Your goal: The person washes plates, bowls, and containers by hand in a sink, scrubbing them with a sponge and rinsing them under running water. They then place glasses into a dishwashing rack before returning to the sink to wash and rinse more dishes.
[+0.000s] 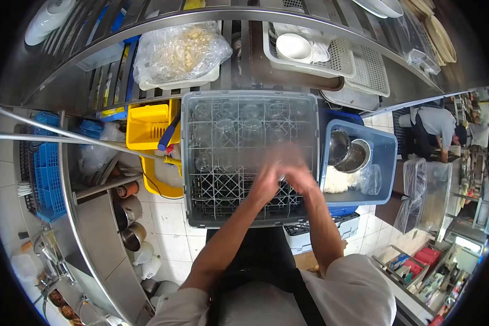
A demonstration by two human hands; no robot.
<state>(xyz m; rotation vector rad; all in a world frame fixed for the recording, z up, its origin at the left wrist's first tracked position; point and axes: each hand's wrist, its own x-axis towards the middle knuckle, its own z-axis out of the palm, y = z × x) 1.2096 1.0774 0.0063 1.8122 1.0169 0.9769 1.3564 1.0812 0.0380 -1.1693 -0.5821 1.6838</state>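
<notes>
A grey glass rack (pixel 250 96) with a wire grid lies before my body. Several clear drinking glasses (pixel 224 129) stand in its far compartments, and the compartments nearest me show only dark grid. My left hand (pixel 266 181) and my right hand (pixel 298 175) are close together over the right half of the rack. Motion smears the fingers of both hands. A small pale, shiny spot shows between them, but I cannot make out whether it is a glass.
Right of the rack, a blue-grey tub (pixel 383 163) holds metal pots (pixel 356 156) and pale scraps. A yellow mop bucket (pixel 165 182) stands left. On the shelf behind are a plastic-covered tray (pixel 182 51) and a white bowl (pixel 293 48). Another person (pixel 434 122) bends over at the far right.
</notes>
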